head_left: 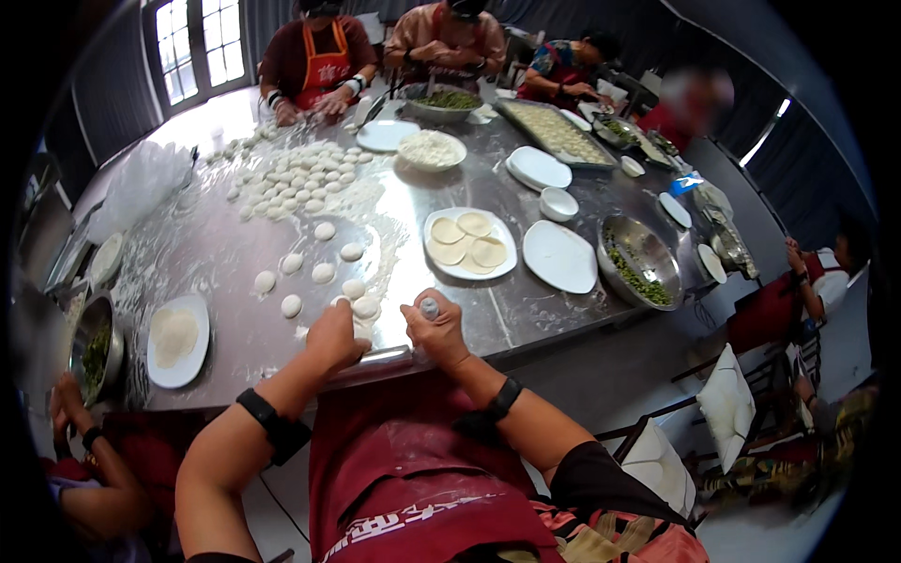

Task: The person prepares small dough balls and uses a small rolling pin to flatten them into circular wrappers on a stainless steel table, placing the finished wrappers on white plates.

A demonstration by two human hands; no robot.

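My right hand [436,331] is wrapped round a rod with a rounded grey end [430,308], seen nearly end-on at the near table edge. To its left, my left hand [335,336] is closed with its knuckles up; whatever its fingers hold, if anything, is hidden. Just beyond that hand lies a dough ball [365,307], with several more loose ones such as a floured ball [324,273] farther off. A shiny metal cylinder [387,357] lies low between both hands. Ahead on the right, a white plate [508,267] carries several flat round dough wrappers [449,251].
A heap of dough balls [305,178] spreads across the floured steel table [225,235]. Beyond are a bowl of flour [432,150] and a filled tray [556,131]. Right stand an empty plate [560,257] and a steel bowl of green filling [641,263]. Several people work around the table.
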